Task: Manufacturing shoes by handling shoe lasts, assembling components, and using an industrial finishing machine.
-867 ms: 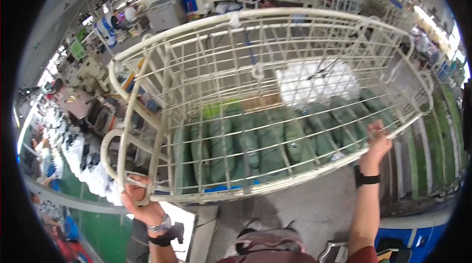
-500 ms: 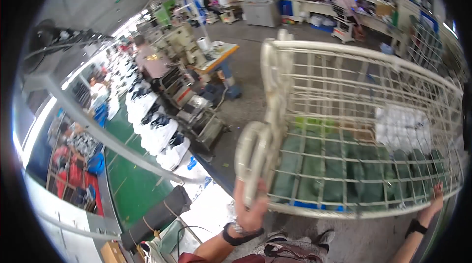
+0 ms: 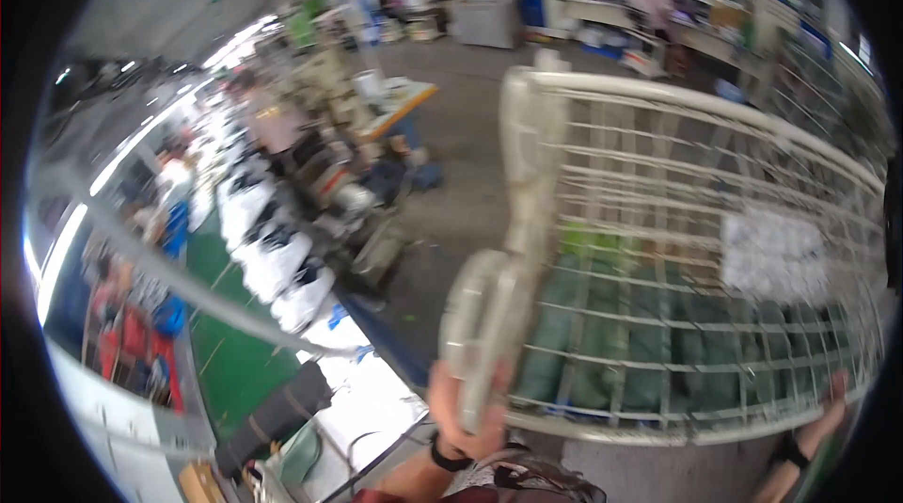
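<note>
A large cream wire basket (image 3: pixel 677 430) fills the right half, its grid tilted toward me. My left hand (image 3: pixel 467 414) is closed round the looped metal bar at its near left corner. Over at the lower right, my right hand (image 3: pixel 826 414) grips the basket's bottom rim; the wires partly cover its fingers. Behind the mesh lie several dark green bundles (image 3: pixel 644 378) in a row, of a kind I cannot make out. A bright green piece (image 3: pixel 599 241) and a crumpled white bundle (image 3: pixel 773 254) also show through the wires.
On my left runs a green conveyor belt (image 3: pixel 226 352) with a line of white and dark pieces (image 3: pixel 282 263) beside it. A grey bar (image 3: pixel 179 263) crosses in front. A person (image 3: pixel 273 127) sits among machines, near an orange-edged table (image 3: pixel 409 108). Others work at the back.
The conveyor and machines have shifted left in view, and the picture is more blurred. The basket's lower rim sits lower in view. Both hands keep their hold.
</note>
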A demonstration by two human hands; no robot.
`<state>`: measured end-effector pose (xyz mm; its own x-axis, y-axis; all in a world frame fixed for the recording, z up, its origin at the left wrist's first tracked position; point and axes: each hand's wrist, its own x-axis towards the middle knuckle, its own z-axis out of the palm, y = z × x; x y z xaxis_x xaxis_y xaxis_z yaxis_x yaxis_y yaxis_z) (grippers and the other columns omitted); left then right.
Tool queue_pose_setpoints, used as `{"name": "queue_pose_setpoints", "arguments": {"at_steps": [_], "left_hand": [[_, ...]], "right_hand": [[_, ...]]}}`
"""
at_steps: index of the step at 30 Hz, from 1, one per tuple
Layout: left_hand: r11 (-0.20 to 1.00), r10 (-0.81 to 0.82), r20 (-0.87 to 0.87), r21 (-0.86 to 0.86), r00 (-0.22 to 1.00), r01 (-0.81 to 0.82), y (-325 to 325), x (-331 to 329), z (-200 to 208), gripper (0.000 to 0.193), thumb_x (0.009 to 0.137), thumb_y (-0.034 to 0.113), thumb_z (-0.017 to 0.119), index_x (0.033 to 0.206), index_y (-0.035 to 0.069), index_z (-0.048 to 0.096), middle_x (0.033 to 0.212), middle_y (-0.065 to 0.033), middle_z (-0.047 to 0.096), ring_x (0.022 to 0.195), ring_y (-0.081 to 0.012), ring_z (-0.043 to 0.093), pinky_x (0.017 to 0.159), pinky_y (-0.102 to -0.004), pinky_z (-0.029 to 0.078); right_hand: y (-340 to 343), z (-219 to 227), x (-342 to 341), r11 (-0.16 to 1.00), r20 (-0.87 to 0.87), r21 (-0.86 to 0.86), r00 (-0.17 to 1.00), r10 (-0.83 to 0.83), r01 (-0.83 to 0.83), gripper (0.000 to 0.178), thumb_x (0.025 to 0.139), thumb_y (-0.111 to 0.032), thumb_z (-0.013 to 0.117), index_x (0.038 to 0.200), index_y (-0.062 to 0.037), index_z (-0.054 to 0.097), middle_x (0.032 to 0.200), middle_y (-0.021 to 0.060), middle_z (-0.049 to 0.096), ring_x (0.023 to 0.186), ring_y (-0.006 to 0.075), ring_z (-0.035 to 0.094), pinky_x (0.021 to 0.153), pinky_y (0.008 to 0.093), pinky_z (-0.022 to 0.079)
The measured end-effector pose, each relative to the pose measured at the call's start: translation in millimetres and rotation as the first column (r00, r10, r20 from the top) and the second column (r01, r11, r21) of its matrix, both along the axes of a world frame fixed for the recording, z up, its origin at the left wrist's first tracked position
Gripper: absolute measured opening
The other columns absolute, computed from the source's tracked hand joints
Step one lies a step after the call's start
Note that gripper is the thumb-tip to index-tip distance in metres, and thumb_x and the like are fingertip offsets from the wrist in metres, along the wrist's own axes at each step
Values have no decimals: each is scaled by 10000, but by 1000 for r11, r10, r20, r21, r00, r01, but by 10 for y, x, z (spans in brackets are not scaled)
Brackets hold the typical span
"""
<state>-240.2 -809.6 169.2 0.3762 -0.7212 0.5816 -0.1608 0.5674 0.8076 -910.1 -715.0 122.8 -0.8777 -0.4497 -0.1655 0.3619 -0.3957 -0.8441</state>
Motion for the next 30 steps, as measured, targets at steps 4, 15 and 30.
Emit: {"name": "queue_pose_setpoints", "arguments": {"at_steps": [4, 15, 30], "left_hand": [[994, -96, 90, 63, 991, 90, -552, 244, 15, 547, 881, 431, 672, 1218, 6, 600, 1029, -79, 632, 866, -171, 600, 733, -308, 487], [962, -268, 223, 108, 937, 250, -2981, 1559, -166, 526, 996, 357, 501, 1391, 12, 553, 1373, -98, 588, 1274, -211, 527, 1024, -371, 408], [921, 350, 791, -192, 502, -339, -3100, 273, 140, 625, 932, 302, 718, 1423, -20, 502, 1412, -269, 535, 1323, -414, 479, 1109, -491, 366]], "right_hand": [[-195, 32, 403, 979, -287, 78, 945, -156, 186, 284, 899, -44, 579, 1136, -53, 736, 1115, 82, 749, 975, 180, 695, 849, 289, 490], [-1118, 388, 2308, 974, -170, -112, 962, -214, 197, 538, 946, -38, 619, 1397, -126, 338, 1507, 71, 431, 1224, 234, 541, 1081, 409, 398], [1052, -9, 2433, 954, -794, 278, 532, 295, -114, 231, 934, 31, 551, 1082, -38, 714, 903, 78, 765, 851, 157, 731, 738, 290, 604]]}}
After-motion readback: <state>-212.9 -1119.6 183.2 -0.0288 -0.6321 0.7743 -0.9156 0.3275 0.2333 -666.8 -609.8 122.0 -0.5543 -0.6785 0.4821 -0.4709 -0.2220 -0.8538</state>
